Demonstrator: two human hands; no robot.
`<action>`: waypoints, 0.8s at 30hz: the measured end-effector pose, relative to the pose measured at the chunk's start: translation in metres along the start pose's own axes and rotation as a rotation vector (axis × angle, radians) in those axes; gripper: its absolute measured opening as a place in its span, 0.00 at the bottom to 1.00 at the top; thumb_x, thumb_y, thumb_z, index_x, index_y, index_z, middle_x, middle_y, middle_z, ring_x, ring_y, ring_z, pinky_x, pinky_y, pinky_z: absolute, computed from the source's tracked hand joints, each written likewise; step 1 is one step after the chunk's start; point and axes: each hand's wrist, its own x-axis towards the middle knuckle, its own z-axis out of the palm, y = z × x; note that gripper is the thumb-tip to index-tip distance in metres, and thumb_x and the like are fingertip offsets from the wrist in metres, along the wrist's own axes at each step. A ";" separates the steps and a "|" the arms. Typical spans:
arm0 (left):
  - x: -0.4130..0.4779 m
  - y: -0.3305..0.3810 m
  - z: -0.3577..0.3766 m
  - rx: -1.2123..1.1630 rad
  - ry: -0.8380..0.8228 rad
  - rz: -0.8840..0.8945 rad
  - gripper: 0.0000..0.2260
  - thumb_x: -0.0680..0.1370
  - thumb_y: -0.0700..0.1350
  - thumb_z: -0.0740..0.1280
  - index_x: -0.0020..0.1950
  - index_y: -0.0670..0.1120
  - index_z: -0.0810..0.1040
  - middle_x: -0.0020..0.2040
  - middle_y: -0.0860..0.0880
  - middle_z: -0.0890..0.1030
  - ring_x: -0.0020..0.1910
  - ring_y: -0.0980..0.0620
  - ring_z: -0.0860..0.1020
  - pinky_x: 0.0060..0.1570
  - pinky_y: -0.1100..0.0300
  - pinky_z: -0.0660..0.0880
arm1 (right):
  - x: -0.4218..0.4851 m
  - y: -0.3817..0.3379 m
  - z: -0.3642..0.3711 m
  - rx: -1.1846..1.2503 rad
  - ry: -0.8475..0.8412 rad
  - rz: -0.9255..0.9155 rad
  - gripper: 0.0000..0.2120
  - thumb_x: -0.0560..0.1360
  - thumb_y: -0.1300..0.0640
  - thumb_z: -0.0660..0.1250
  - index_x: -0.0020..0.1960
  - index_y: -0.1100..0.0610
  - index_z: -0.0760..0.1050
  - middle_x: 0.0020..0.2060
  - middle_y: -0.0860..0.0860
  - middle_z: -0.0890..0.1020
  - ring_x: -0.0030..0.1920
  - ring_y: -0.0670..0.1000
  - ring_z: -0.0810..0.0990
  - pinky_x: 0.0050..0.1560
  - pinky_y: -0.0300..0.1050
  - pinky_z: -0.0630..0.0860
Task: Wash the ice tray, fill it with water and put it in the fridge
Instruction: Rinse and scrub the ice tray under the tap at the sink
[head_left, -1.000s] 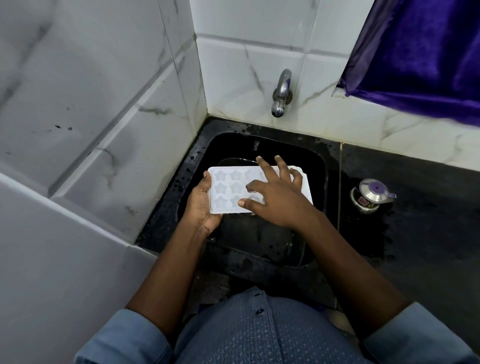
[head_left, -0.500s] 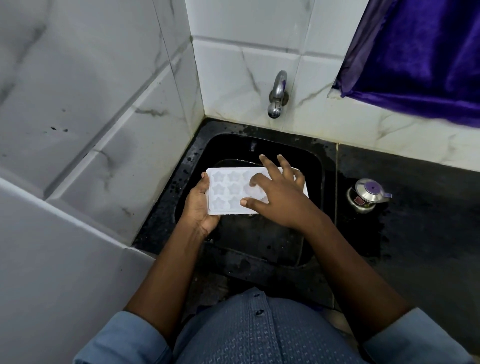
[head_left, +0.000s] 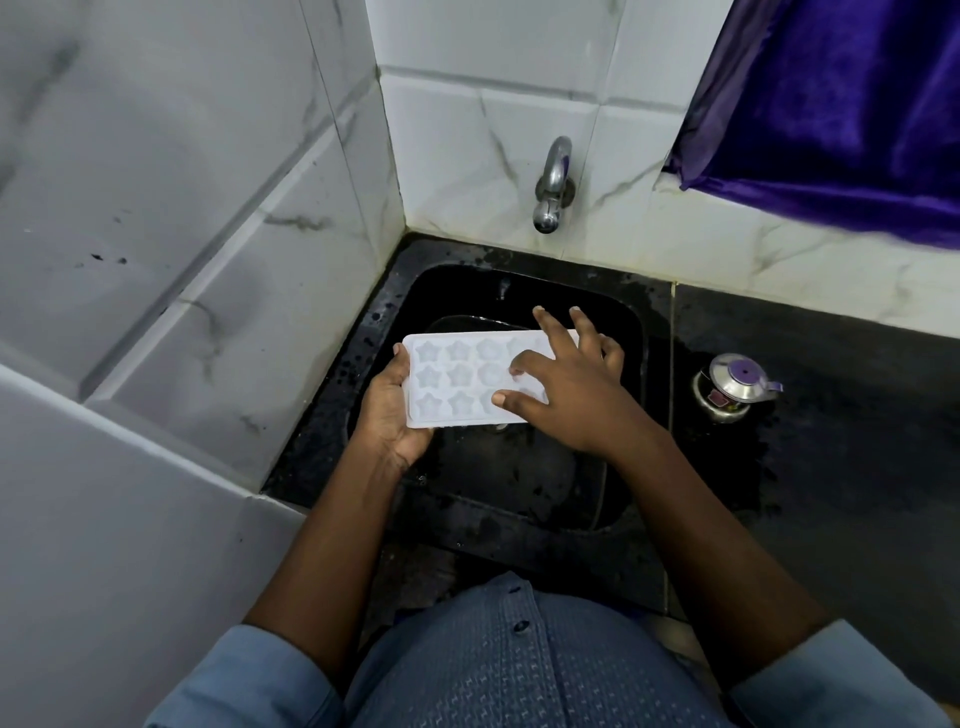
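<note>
White, faintly translucent plastic, the ice tray (head_left: 457, 384) is moulded into rows of star-shaped cavities and is held level over the basin of the black sink (head_left: 322, 415), not resting on it. The left hand (head_left: 389, 410) has its grip closed round the tray's short left end, thumb on the rim. The right hand (head_left: 566, 395) lies spread across the right half, fingers fairly straight, tips on the cavities. This looks like the washing step, rubbing the hollows by hand. No water falls from the chrome tap (head_left: 553, 187), so the next move probably calls for turning it on to rinse, then fill. The sink rim is wet and speckled. On the dark surface (head_left: 857, 467) to the right stands a small steel pot (head_left: 732, 387) with a purple-topped lid. Veined white tiles (head_left: 467, 130) and a purple cloth (head_left: 831, 104) lie behind.
</note>
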 end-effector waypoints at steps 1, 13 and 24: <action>0.000 0.000 0.000 0.002 0.003 0.001 0.27 0.87 0.62 0.56 0.67 0.40 0.81 0.64 0.37 0.85 0.59 0.37 0.86 0.49 0.42 0.85 | 0.000 0.000 0.000 -0.007 0.007 0.007 0.23 0.78 0.26 0.57 0.59 0.41 0.77 0.85 0.49 0.47 0.83 0.57 0.36 0.77 0.64 0.39; 0.005 0.002 -0.004 0.020 0.035 0.023 0.29 0.87 0.62 0.56 0.71 0.40 0.78 0.66 0.37 0.84 0.62 0.36 0.84 0.56 0.39 0.81 | 0.006 0.002 -0.002 -0.050 0.018 0.029 0.22 0.79 0.28 0.56 0.59 0.42 0.77 0.85 0.50 0.48 0.84 0.59 0.37 0.77 0.65 0.41; 0.004 0.005 -0.004 0.005 -0.018 0.028 0.28 0.86 0.62 0.59 0.69 0.39 0.80 0.66 0.36 0.84 0.62 0.36 0.85 0.51 0.41 0.85 | 0.010 0.001 -0.001 -0.062 0.023 0.022 0.23 0.80 0.28 0.54 0.60 0.42 0.78 0.85 0.51 0.47 0.83 0.60 0.38 0.77 0.66 0.43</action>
